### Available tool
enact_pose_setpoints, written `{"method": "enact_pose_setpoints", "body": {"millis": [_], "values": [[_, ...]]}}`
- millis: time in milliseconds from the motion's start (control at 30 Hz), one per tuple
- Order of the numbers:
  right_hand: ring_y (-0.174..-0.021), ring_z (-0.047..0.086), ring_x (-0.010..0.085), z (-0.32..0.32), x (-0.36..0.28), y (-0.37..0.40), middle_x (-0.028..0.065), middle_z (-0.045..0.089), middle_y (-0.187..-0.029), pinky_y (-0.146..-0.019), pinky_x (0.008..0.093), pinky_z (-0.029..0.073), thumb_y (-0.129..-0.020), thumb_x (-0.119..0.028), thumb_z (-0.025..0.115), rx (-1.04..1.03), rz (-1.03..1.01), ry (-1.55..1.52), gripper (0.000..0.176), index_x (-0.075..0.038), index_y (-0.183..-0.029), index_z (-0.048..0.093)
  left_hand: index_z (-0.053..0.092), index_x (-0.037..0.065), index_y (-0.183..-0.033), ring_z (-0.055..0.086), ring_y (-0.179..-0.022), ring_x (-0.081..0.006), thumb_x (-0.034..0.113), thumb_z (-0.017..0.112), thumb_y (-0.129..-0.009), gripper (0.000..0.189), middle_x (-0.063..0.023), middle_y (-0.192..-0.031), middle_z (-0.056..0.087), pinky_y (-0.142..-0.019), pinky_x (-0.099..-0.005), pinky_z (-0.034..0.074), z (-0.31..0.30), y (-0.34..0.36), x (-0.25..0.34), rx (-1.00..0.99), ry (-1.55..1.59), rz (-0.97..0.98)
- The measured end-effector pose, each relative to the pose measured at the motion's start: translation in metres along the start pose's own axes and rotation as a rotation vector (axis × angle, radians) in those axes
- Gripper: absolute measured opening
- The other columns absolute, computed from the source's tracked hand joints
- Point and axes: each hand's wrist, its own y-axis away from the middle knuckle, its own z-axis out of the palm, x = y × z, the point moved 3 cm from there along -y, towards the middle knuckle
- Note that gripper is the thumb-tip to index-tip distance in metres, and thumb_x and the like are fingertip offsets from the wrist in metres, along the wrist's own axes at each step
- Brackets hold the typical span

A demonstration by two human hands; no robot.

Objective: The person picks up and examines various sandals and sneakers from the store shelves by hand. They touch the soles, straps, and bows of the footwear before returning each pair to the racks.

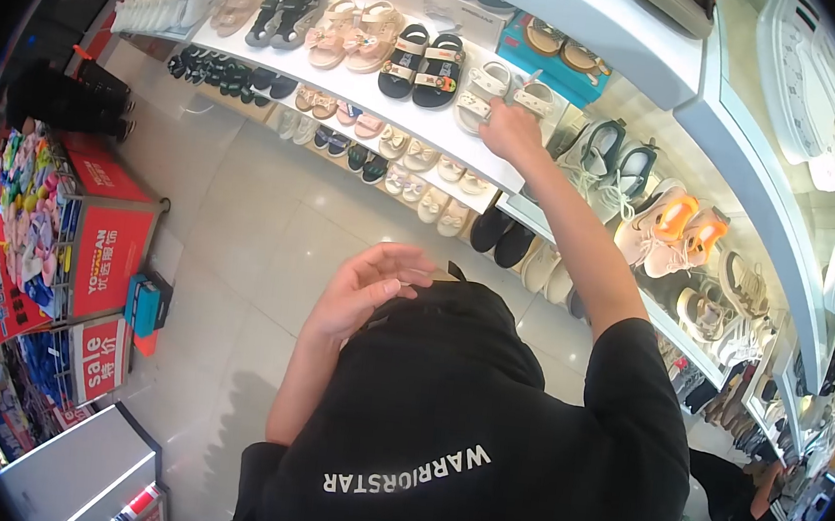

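My right hand [512, 131] reaches out to a pair of white sandals on the display shelf. Its fingers are closed at the inner side of the left white sandal [475, 105], seemingly on its strap, though the fingertips are partly hidden. The other white sandal [535, 97] stands just to the right of it. My left hand [373, 284] hovers in front of my body with nothing in it, fingers stretched and slightly bent. Black sandals with patterned straps [422, 68] sit to the left of the white pair.
Pink sandals [352, 33] stand farther left on the white shelf [354, 82]. Sneakers [670, 230] fill the right-hand rack, and a blue shoebox [519, 44] stands behind. At left are a red sale stand [112, 251] and a white counter [81, 469]. Another person [750, 509] is at lower right.
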Motion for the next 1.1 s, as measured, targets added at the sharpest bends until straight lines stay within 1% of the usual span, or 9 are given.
{"method": "enact_pose_setpoints", "body": {"millis": [167, 300, 400, 533, 600, 733, 833, 1033, 1100], "values": [[-0.107, 0.066, 0.0354, -0.053, -0.002, -0.016, 0.0181, 0.069, -0.115, -0.090, 0.0464, 0.053, -0.084, -0.028, 0.064, -0.098, -0.015, 0.154, 0.039, -0.007, -0.116, 0.065, 0.046, -0.003, -0.140, 0.060, -0.118, -0.0303, 0.024, 0.067, -0.094, 0.057, -0.0225, -0.133, 0.057, -0.097, -0.0399, 0.050, -0.006, 0.010, -0.001, 0.053, 0.025, 0.028], [-0.117, 0.061, 0.0351, -0.125, 0.015, -0.048, 0.0195, 0.064, -0.125, -0.097, 0.0453, 0.049, -0.084, -0.040, 0.069, 0.429, 0.008, 0.107, 0.051, -0.011, -0.126, 0.063, 0.047, -0.004, -0.139, 0.060, -0.117, -0.0300, 0.021, 0.066, -0.094, 0.055, -0.0224, -0.132, 0.058, -0.096, -0.0397, 0.050, -0.007, 0.021, 0.001, 0.091, 0.037, 0.045], [-0.118, 0.060, 0.0346, -0.130, 0.063, -0.102, 0.0173, 0.063, -0.128, -0.100, 0.0449, 0.047, -0.082, -0.043, 0.073, 0.607, -0.238, 0.210, 0.062, -0.013, -0.134, 0.058, 0.047, -0.003, -0.139, 0.060, -0.117, -0.0298, 0.021, 0.065, -0.094, 0.053, -0.0222, -0.132, 0.058, -0.096, -0.0396, 0.050, -0.005, 0.025, 0.001, 0.112, 0.024, 0.037], [-0.123, 0.057, 0.0347, -0.128, 0.059, -0.099, 0.0154, 0.062, -0.131, -0.102, 0.0455, 0.046, -0.081, -0.041, 0.077, 0.449, -0.240, 0.268, 0.066, -0.013, -0.137, 0.057, 0.048, -0.002, -0.138, 0.060, -0.117, -0.0297, 0.020, 0.064, -0.095, 0.052, -0.0220, -0.132, 0.058, -0.096, -0.0394, 0.050, -0.002, 0.029, 0.002, 0.120, 0.030, 0.036], [-0.125, 0.055, 0.0354, -0.109, 0.081, -0.115, 0.0155, 0.061, -0.132, -0.103, 0.0488, 0.044, -0.081, -0.040, 0.076, 0.763, -0.285, 0.080, 0.061, -0.012, -0.133, 0.060, 0.048, -0.003, -0.138, 0.060, -0.117, -0.0296, 0.019, 0.064, -0.095, 0.051, -0.0220, -0.131, 0.058, -0.096, -0.0392, 0.050, -0.004, 0.030, 0.000, 0.127, 0.036, 0.043], [-0.125, 0.053, 0.0361, -0.109, 0.092, -0.107, 0.0153, 0.061, -0.132, -0.103, 0.0512, 0.042, -0.082, -0.040, 0.073, 0.637, -0.128, 0.328, 0.056, -0.011, -0.130, 0.062, 0.047, -0.003, -0.138, 0.060, -0.117, -0.0295, 0.019, 0.063, -0.095, 0.051, -0.0221, -0.131, 0.058, -0.096, -0.0387, 0.050, -0.003, 0.036, -0.005, 0.142, 0.038, 0.051], [-0.123, 0.055, 0.0357, -0.115, 0.084, -0.094, 0.0148, 0.063, -0.126, -0.101, 0.0530, 0.041, -0.084, -0.039, 0.069, 0.842, -0.210, 0.315, 0.051, -0.011, -0.126, 0.064, 0.047, -0.003, -0.138, 0.060, -0.117, -0.0293, 0.018, 0.062, -0.096, 0.050, -0.0223, -0.131, 0.058, -0.096, -0.0386, 0.050, -0.003, 0.041, -0.006, 0.175, 0.058, 0.051], [-0.105, 0.066, 0.0356, -0.123, 0.050, -0.011, 0.0150, 0.067, -0.121, -0.089, 0.0475, 0.050, -0.088, -0.034, 0.065, 0.718, -0.141, -0.090, 0.044, -0.004, -0.120, 0.066, 0.047, -0.003, -0.139, 0.061, -0.117, -0.0289, 0.017, 0.061, -0.097, 0.049, -0.0220, -0.131, 0.059, -0.095, -0.0385, 0.050, -0.004, 0.044, -0.011, 0.192, 0.065, 0.014], [-0.093, 0.069, 0.0246, -0.105, 0.039, 0.034, 0.0156, 0.070, -0.106, -0.079, 0.0382, 0.055, -0.093, -0.031, 0.062, 0.542, -0.088, -0.898, 0.037, -0.003, -0.116, 0.067, 0.046, -0.002, -0.139, 0.060, -0.118, -0.0290, 0.017, 0.061, -0.097, 0.049, -0.0214, -0.132, 0.058, -0.095, -0.0386, 0.050, -0.006, 0.040, -0.015, 0.185, 0.060, 0.005]]}}
